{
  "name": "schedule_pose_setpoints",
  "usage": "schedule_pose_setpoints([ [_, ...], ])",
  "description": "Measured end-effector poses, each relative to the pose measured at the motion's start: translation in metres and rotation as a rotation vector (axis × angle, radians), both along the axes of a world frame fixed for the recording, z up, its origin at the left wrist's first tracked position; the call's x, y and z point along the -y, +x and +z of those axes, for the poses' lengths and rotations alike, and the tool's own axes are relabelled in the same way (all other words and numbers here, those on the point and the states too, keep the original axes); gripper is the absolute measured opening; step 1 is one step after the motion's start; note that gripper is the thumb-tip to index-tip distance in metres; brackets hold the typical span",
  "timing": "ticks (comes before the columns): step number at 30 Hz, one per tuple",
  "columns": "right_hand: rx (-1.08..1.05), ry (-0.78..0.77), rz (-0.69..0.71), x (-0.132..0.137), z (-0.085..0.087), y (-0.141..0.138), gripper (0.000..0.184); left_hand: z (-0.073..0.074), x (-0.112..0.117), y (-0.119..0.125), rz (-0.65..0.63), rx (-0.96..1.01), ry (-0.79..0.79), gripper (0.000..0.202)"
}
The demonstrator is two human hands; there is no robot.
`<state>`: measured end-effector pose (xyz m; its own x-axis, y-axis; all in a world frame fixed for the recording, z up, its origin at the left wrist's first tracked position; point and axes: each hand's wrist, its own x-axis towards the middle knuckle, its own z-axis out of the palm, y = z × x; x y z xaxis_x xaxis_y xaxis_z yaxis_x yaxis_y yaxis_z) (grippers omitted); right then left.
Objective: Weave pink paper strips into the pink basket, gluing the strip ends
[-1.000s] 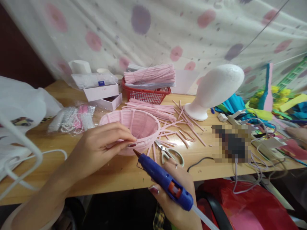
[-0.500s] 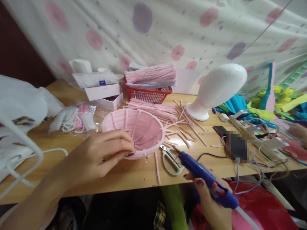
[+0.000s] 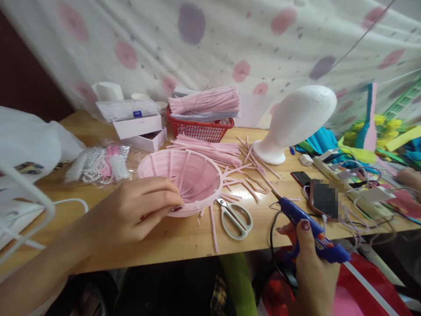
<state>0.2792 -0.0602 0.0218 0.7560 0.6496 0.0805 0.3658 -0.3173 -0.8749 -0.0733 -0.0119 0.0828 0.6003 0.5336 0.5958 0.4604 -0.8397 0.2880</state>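
Observation:
My left hand (image 3: 148, 208) pinches the near rim of a pink bowl-shaped piece (image 3: 200, 177) made of pipe cleaners, its hollow facing up with ribs running down inside. In my right hand (image 3: 312, 259) is a blue hot glue gun (image 3: 304, 219), its nozzle pointing up and left above the table's front edge. A white glue stick (image 3: 371, 285) juts from its back end. Scissors with pale grey handles (image 3: 235, 219) lie between the bowl and the glue gun. Loose pink pipe cleaners (image 3: 207, 149) are spread behind and right of the bowl.
A red basket (image 3: 200, 129) of pipe cleaners and a white foam head (image 3: 296, 118) stand behind. Bagged beads (image 3: 101, 164) lie left. Phones (image 3: 325, 199), cables and a power strip (image 3: 362, 199) crowd the right, where another person's hand (image 3: 409, 177) shows at the edge.
My right hand has moved the glue gun rightward, away from the bowl and scissors, so the scissors are now fully uncovered. My left hand keeps its hold on the rim.

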Motion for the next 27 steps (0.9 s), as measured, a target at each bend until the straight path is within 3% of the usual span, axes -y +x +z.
schedule_pose_setpoints([
  [5, 0.038, 0.053, 0.086, -0.017, -0.008, 0.019, 0.062, 0.000, -0.004, 0.002, 0.005, -0.009, 0.074, 0.023],
  [10, 0.169, -0.107, 0.147, -0.054, -0.013, 0.045, 0.064, -0.001, -0.005, 0.002, 0.027, -0.014, 0.073, 0.022],
  [15, 0.256, -0.077, 0.143, -0.082, -0.017, 0.063, 0.064, -0.003, -0.006, -0.002, 0.040, -0.050, 0.092, 0.023],
  [27, 0.287, -0.164, 0.197, -0.093, -0.018, 0.064, 0.061, 0.000, -0.006, 0.005, 0.075, -0.003, 0.209, 0.024],
])
